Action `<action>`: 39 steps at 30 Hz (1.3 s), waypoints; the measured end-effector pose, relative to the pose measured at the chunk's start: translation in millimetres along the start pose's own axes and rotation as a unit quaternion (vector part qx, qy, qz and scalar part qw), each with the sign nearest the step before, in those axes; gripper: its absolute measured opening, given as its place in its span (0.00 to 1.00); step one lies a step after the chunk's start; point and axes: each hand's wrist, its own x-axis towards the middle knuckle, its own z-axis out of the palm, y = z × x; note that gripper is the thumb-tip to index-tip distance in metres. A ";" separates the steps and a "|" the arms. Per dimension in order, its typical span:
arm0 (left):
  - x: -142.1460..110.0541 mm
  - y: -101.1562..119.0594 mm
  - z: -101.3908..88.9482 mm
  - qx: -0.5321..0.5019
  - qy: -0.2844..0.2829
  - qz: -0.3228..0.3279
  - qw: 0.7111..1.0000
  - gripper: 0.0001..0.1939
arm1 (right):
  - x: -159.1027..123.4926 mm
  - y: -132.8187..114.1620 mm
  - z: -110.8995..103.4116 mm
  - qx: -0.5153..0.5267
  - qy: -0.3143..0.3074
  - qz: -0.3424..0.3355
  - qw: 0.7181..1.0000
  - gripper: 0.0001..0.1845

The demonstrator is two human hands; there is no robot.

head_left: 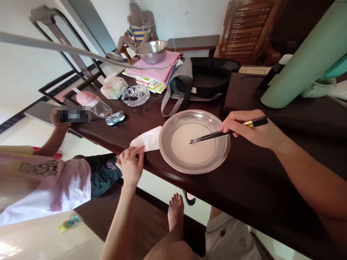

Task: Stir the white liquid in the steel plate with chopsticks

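Note:
A wide metal bowl (165, 151) stands at the table's near edge, with a smooth, off-white liquid (189, 153) in its bottom. My right hand (249, 128) is closed around a pair of black chopsticks (217, 134) with gold bands; their tips reach over the middle of the liquid, and I cannot tell whether they dip in. Left of the bowl, a white tissue (149, 140) lies flat by its rim. The fingers of my left hand (130, 164) are bent at the tissue's near edge, thumb and forefinger pinching it.
Behind the bowl are a black bag (208, 81), folders (162, 66) under another metal bowl (153, 54), a glass ashtray (135, 97), tissue pack (114, 86), pink-lidded bottle (94, 104) and remote-like object (115, 118). A green cylinder (303, 61) leans in from the right. Another person (62, 173) is at left.

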 end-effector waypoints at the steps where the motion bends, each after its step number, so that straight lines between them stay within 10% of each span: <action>1: -3.1 -1.0 3.0 0.013 0.007 0.020 1.000 0.15 | 0.0 -0.3 -0.4 -0.006 -0.002 -0.004 1.000 0.18; 19: 9.0 -12.1 -3.4 0.129 0.039 0.086 0.987 0.15 | -0.1 5.0 -10.2 -0.022 0.013 -0.008 1.000 0.18; 27: 0.7 -18.5 -6.7 0.079 0.105 0.065 0.989 0.16 | -0.8 -0.6 -1.0 0.005 -0.024 -0.024 0.999 0.17; 33: 8.6 -37.8 -9.2 -0.028 -0.025 0.211 0.977 0.13 | -0.4 1.2 -4.4 -0.025 0.007 -0.016 1.000 0.19; 39: -7.0 -36.0 3.7 -0.185 0.062 0.155 0.968 0.10 | -0.1 1.9 -1.4 -0.014 0.009 0.000 1.000 0.20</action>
